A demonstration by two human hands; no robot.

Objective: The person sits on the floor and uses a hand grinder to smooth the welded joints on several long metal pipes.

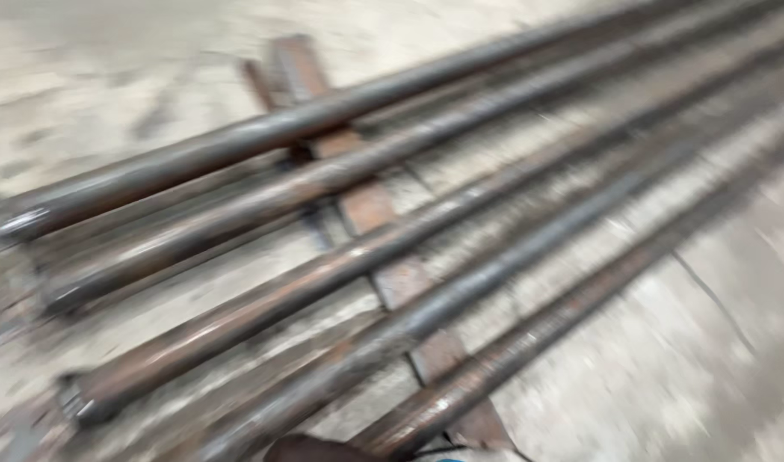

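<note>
Head view shows us no hand, so grip state is unknown; five steel rods (392, 239) across a rusty flat bar (375, 214) on concrete floor (109, 77) could roll if nudged.

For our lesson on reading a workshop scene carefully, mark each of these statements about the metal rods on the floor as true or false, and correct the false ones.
1. Several long round steel rods lie side by side. True.
2. The rods stand upright against a wall. False: they lie flat, running diagonally across the view.
3. A flat rusty steel bar lies crosswise under the rods. True.
4. The rods rest on a wooden table. False: they lie over a pale concrete floor.
5. A hand grips the nearest rod. False: no hand is clearly in view.
</note>
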